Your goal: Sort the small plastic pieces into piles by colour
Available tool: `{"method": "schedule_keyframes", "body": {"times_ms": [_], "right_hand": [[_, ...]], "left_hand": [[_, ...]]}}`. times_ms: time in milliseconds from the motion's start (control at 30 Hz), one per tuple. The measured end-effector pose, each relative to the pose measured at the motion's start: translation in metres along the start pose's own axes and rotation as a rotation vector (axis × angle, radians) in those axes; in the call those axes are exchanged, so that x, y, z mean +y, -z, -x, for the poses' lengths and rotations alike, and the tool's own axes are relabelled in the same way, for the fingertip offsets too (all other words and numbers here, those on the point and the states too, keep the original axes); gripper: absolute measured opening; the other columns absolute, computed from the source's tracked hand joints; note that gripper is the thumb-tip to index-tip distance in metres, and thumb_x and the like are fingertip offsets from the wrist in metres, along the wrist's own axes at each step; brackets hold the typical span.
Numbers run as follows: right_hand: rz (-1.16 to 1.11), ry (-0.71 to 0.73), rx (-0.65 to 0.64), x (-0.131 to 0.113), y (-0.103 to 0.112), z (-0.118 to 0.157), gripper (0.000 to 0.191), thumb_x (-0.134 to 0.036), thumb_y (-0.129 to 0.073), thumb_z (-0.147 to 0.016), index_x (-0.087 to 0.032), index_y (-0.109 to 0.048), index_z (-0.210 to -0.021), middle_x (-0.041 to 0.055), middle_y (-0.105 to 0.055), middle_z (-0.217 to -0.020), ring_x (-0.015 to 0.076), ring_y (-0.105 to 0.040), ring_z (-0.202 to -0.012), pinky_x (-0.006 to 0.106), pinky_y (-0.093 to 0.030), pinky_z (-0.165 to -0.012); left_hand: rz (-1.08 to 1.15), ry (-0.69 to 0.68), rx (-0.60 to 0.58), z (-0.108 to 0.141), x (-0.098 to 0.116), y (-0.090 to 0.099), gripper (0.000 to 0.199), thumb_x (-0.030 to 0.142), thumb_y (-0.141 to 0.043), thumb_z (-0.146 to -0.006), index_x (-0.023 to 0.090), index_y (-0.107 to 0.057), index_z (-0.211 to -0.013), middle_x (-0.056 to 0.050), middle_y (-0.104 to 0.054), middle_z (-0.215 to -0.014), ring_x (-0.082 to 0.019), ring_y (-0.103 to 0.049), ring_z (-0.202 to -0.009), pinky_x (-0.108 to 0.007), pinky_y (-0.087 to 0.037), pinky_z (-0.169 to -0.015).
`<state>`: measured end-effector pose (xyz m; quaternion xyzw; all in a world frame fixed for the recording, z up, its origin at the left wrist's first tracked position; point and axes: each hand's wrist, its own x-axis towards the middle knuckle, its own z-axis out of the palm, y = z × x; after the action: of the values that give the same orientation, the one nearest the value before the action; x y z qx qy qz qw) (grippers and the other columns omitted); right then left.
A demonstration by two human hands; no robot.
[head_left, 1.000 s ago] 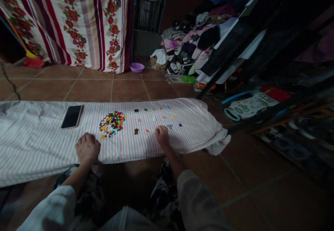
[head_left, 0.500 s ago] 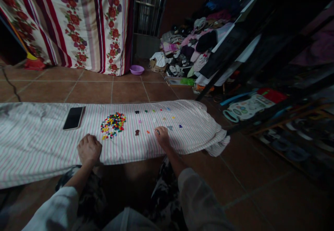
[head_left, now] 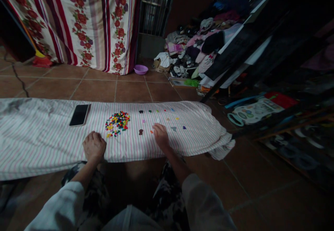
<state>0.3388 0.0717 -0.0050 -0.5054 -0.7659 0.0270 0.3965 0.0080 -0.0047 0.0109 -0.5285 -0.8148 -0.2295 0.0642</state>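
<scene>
My left hand (head_left: 94,145): down on the striped cloth (head_left: 60,137), fingers loosely curled; can't tell if they grip anything.
My right hand (head_left: 160,136): fingers bent, right beside the orange bits (head_left: 151,131); can't tell if I'm pinching one.
Colorful pile (head_left: 117,123): between phone (head_left: 79,115) and brown bits (head_left: 141,132), on the cloth!
</scene>
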Motion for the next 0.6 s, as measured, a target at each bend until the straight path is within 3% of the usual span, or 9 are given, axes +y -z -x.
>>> {"method": "schedule_keyframes", "body": {"times_ms": [233, 600], "right_hand": [[-0.090, 0.037, -0.104, -0.047, -0.038, -0.011, 0.037, -0.010, -0.038, -0.088, -0.017, -0.070, -0.105, 0.0109, -0.066, -0.114, 0.0189, -0.058, -0.111, 0.036, -0.047, -0.100], [-0.072, 0.085, -0.330, -0.082, -0.065, -0.040, 0.035, -0.005, -0.045, -0.085, -0.023, -0.073, -0.097, 0.0044, -0.071, -0.100, 0.0211, -0.056, -0.100, 0.035, -0.046, -0.090]], "left_hand": [[0.002, -0.007, 0.014, 0.000, -0.002, -0.003, 0.027, 0.023, -0.041, -0.085, 0.012, -0.057, -0.103, -0.017, -0.060, -0.113, -0.029, -0.053, -0.108, -0.042, -0.036, -0.090], [-0.011, -0.011, 0.009, -0.001, 0.000, 0.000, 0.026, 0.019, -0.041, -0.086, 0.012, -0.058, -0.104, -0.017, -0.061, -0.111, -0.029, -0.052, -0.108, -0.042, -0.038, -0.089]]}}
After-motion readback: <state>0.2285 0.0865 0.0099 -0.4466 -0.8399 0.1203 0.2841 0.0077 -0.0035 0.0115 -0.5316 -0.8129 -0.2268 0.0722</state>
